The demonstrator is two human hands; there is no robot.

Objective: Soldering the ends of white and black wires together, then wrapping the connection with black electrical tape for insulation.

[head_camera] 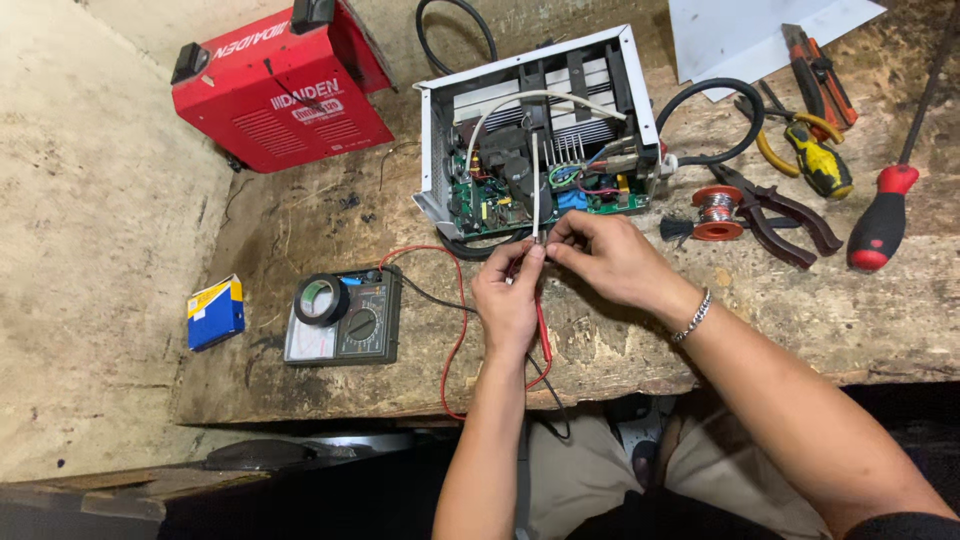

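Both forearms reach forward, left hand (508,300) and right hand (612,262) meeting, fingers pinched together.

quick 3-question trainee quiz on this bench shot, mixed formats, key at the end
1. True or false: the roll of black tape lies on the grey analogue multimeter.
2. What do the left hand and right hand pinch together? A) thin white cable B) solder spool C) pliers
3. Which side of the open white-cased circuit unit is the red metal welder box on in the picture?

Key: 1 true; 2 A; 3 left.
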